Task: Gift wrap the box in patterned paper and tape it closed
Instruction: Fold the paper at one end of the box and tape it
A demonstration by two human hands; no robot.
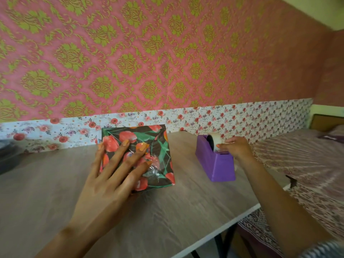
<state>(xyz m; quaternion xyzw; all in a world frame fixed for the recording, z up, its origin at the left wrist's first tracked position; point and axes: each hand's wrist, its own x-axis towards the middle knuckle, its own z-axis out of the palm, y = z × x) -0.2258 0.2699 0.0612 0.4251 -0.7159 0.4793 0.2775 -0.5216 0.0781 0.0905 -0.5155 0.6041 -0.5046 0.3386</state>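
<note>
The box (158,144), wrapped in dark paper with red tulips and green leaves, stands on the wooden table (186,211) near the wall. My left hand (115,170) lies flat on its top with straight fingers, pressing the folded paper flaps down. A bit of clear tape shines beside my fingers. To the right sits a purple tape dispenser (216,161) with a clear tape roll (214,140). My right hand (234,148) is at the dispenser, its fingers pinching the tape end by the roll.
The table ends at a white edge on the right, with a bed (307,164) in a patterned cover beyond it. A floral paper strip runs along the wall behind the box. A dark object (9,149) sits at the far left.
</note>
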